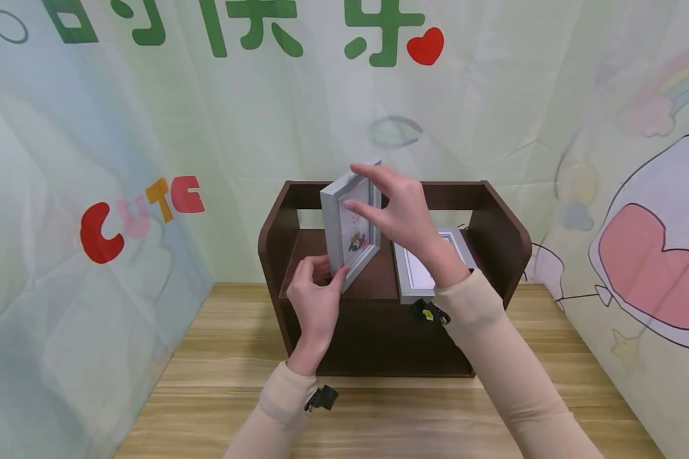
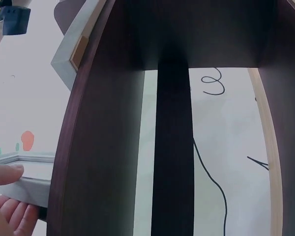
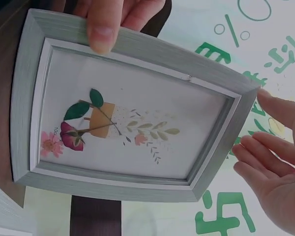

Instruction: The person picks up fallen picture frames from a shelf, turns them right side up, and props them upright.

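A grey picture frame (image 1: 334, 236) stands tilted over the left part of a dark brown shelf (image 1: 379, 338). My left hand (image 1: 316, 299) grips its lower edge, thumb on the front and fingers behind. In the right wrist view, the picture frame (image 3: 137, 189) shows pressed flowers, leaves and a printed chair on white. My right hand (image 1: 404, 210) is at its upper end with fingers extended; in the right wrist view, a fingertip is right at the frame's corner. A second grey frame (image 1: 406, 280) lies flat on the shelf's right side, partly hidden by my right forearm.
The shelf has raised side panels (image 1: 502, 242) and a back rail (image 1: 448, 196). It stands on a wood-grain table (image 1: 224, 357). Printed curtains (image 1: 252, 127) close off the back and both sides. A black cable-like line (image 2: 214, 182) shows behind the shelf.
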Demonstrator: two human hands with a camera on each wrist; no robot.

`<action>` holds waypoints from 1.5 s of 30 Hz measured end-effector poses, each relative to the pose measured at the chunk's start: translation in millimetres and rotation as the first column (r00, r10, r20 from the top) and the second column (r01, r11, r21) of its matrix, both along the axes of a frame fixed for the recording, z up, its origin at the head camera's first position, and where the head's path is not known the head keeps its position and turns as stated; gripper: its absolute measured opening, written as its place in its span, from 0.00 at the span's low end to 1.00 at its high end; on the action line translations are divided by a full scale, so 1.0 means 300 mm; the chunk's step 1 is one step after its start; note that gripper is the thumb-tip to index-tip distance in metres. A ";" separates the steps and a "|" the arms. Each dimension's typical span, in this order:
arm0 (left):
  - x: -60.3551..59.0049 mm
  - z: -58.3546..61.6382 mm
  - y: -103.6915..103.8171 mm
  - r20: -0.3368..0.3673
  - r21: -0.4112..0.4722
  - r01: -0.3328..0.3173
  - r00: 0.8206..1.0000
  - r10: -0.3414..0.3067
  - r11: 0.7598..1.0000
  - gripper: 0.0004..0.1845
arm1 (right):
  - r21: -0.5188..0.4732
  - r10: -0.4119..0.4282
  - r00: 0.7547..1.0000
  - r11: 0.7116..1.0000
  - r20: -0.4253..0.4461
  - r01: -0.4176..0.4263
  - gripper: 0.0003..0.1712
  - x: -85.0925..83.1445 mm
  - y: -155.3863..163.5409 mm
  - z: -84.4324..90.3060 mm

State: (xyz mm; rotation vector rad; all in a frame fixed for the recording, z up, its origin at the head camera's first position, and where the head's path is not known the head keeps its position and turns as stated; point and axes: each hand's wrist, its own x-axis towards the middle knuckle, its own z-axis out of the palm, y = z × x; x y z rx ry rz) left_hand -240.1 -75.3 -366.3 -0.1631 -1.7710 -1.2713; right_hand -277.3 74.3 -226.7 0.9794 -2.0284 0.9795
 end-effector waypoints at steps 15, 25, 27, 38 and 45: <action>0.020 -0.017 0.014 -0.050 0.031 0.104 0.993 -0.102 0.994 0.14 | 0.044 0.019 0.994 0.999 0.103 -0.023 0.29 0.003 0.005 0.011; 0.095 0.043 0.039 -0.043 0.016 0.170 0.985 -0.169 0.985 0.13 | 0.050 0.024 0.988 0.998 0.152 -0.032 0.30 0.008 0.015 0.018; 0.111 0.057 0.043 -0.048 0.007 0.175 0.984 -0.174 0.985 0.13 | 0.050 0.024 0.989 0.998 0.149 -0.032 0.30 0.007 0.018 0.018; 0.068 0.000 0.041 -0.042 -0.001 0.224 0.974 -0.224 0.974 0.14 | 0.044 0.098 0.981 0.993 0.166 -0.107 0.27 0.005 0.036 0.023; 0.063 -0.018 0.037 0.002 -0.029 0.245 0.970 -0.245 0.969 0.15 | 0.039 0.133 0.966 0.989 0.220 -0.144 0.27 0.005 0.049 0.030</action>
